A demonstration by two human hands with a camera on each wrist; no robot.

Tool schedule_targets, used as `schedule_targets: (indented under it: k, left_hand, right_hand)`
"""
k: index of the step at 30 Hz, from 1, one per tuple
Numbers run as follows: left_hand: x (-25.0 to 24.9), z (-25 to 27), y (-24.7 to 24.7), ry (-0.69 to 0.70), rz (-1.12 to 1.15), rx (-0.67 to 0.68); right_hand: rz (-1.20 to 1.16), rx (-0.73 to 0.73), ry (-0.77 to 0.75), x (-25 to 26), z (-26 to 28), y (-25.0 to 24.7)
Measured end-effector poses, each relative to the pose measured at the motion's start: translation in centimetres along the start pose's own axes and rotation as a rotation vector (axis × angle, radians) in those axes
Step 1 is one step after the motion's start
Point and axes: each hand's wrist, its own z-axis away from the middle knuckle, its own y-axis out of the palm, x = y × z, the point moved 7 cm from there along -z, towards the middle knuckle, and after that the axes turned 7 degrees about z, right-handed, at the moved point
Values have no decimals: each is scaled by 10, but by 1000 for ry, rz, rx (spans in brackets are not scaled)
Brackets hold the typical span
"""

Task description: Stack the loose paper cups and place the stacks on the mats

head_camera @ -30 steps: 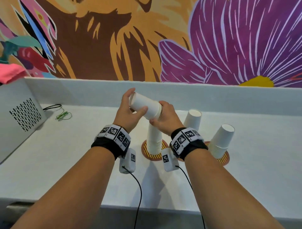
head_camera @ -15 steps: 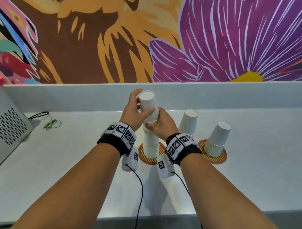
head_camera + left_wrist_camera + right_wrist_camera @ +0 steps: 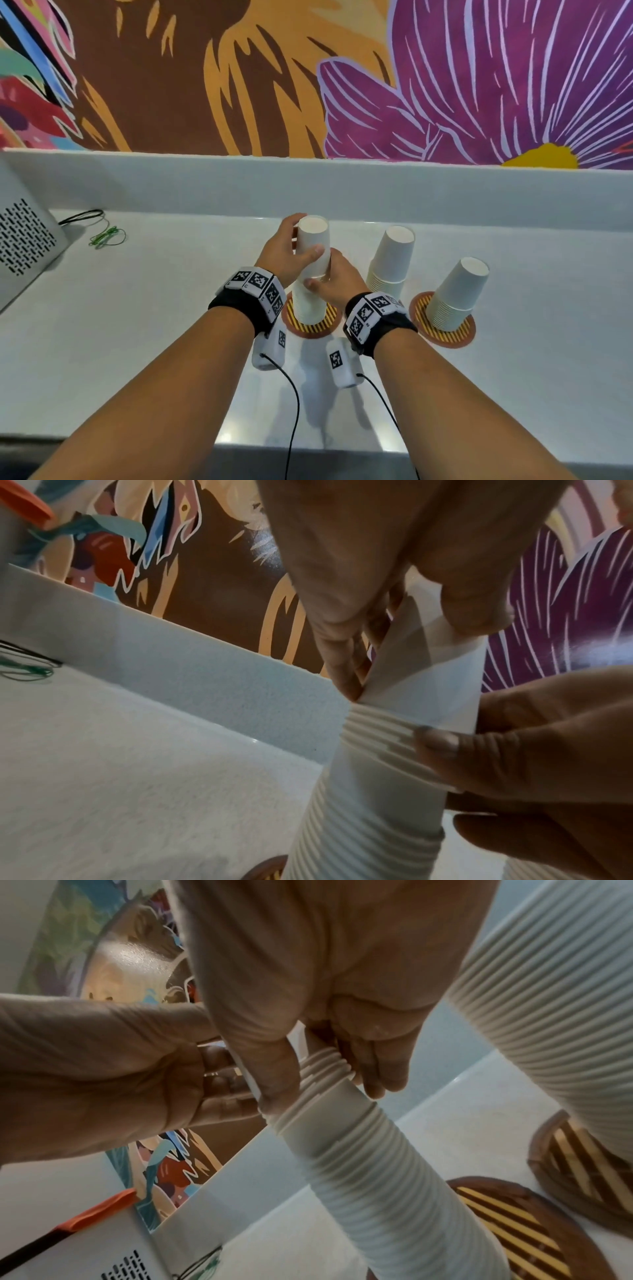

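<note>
A short stack of upturned white paper cups (image 3: 312,246) is gripped by the left hand (image 3: 281,251) and lowered over the tall stack of white paper cups (image 3: 310,303) standing on the round striped brown-and-yellow mat (image 3: 313,325). The join is pinched by the right hand (image 3: 337,282), thumb on the ribbed rims. At two and three o'clock of it, two more white cup stacks (image 3: 392,263) are seen. If the upper stack is pressed off-axis, the tall column may be tilted or jammed crooked and tipped towards its close neighbour.
</note>
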Motion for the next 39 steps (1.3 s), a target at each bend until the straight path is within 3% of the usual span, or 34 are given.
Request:
schedule_targets:
  k: [6,22,32,39]
  left_hand:
    - [31,4,8,-79,-36,49]
    - [56,-4,-1,-173,-104,70]
    - [47,-4,-2,-174,-140,76]
    - [17,-5,-10,-120,-148,76]
  right_hand:
    - [46,121,61,-22,-6,26]
    - [24,112,67,-21,-23,43]
    - [89,100,84,-15,-14,29]
    - [225,70,68,9,-5,-10]
